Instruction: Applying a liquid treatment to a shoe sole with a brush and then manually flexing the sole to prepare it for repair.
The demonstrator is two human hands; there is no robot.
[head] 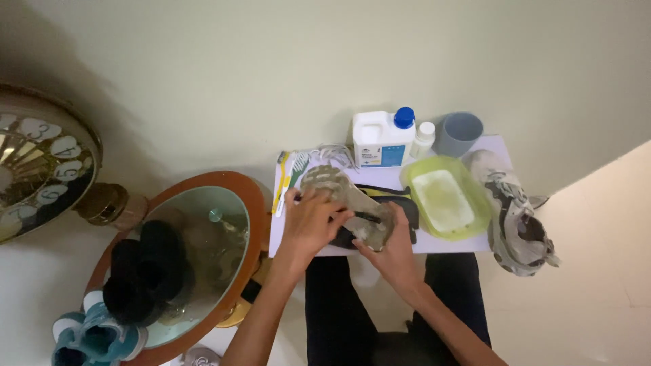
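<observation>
A dirty grey sneaker lies sole-up on a small white table in front of me. My left hand presses on the sole and seems to grip a dark-handled brush laid across it. My right hand cups the shoe's heel end from below and the right. A dark insole or mat with a yellow edge lies under the shoe.
A green tub of cloudy water, the second sneaker, a white jug with a blue cap, a small white bottle and a grey cup share the table. Yellow and green brushes lie left. A round glass table holds dark items.
</observation>
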